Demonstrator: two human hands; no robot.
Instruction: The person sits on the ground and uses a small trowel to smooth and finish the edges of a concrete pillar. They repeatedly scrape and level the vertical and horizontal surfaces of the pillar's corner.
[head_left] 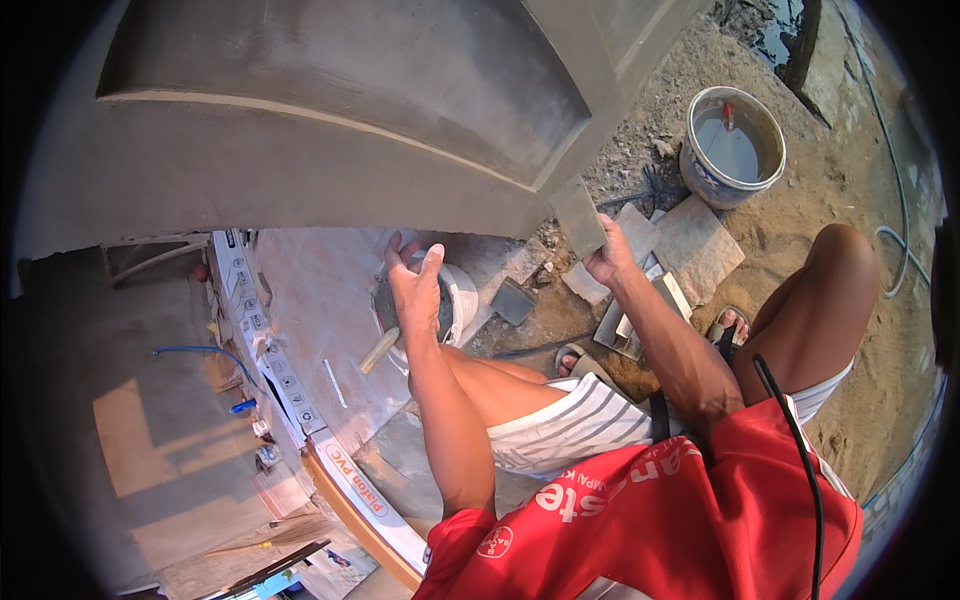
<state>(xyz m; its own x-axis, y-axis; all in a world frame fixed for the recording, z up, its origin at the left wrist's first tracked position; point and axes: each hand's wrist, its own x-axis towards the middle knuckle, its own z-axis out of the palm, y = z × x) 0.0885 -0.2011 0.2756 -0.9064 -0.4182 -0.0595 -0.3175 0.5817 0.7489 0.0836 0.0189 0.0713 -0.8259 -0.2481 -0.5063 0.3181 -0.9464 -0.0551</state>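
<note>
Grey and flat, the plate point(577, 218) sat toward one o'clock at the edge of the panel point(350, 185), pinched in my right hand point(608, 256), my left hand point(414, 290) spread toward nine, and a light, level touch (no corners digging in) seemed wisest.

The right hand point(608, 258) grips a flat grey plate point(577, 220) at the edge of a grey plastered surface point(340, 180). The left hand point(416, 290), fingers parted, hovers by a bucket point(463, 302); a pail point(738, 148) holds cloudy water.
</note>
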